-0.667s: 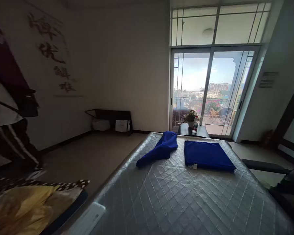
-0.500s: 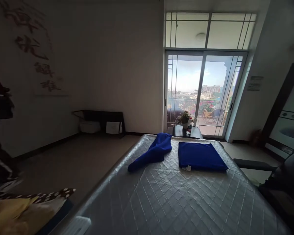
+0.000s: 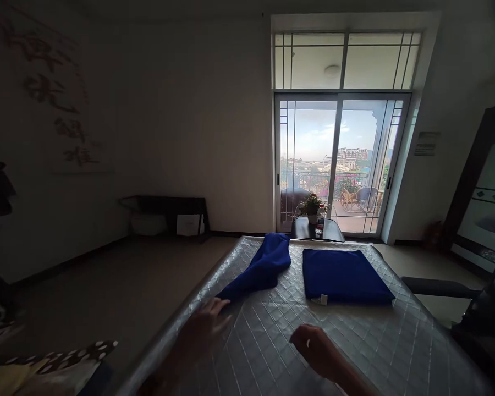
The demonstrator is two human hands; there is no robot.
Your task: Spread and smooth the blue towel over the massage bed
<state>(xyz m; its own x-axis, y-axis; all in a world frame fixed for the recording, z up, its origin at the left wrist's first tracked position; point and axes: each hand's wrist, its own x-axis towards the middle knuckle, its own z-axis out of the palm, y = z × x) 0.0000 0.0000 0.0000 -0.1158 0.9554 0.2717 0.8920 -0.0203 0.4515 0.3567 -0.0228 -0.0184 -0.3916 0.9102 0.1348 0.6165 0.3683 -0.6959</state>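
Two blue cloths lie on the far half of a quilted grey mattress (image 3: 355, 352). The loose blue cloth (image 3: 264, 268) on the left is bunched into a long, slanted roll; the folded blue cloth (image 3: 344, 275) on the right lies flat as a neat rectangle with a small white tag at its near edge. The two are just beside each other, not touching.

Two hands reach in from the near edge. The left hand (image 3: 204, 330) is open, fingers spread forward, its fingertips at or just short of the near end of the loose blue cloth; contact cannot be told in the dim light. The right hand (image 3: 315, 349) is loosely curled above the mattress, holding nothing, nearer the folded blue cloth but apart from it.

Beyond the mattress stands one small dark table (image 3: 317, 230) bearing one potted plant (image 3: 311, 204) and one bottle (image 3: 320, 217). Behind it a sliding glass door (image 3: 338, 165) opens onto a balcony. One low dark bench (image 3: 167, 206) stands against the far wall on the left.
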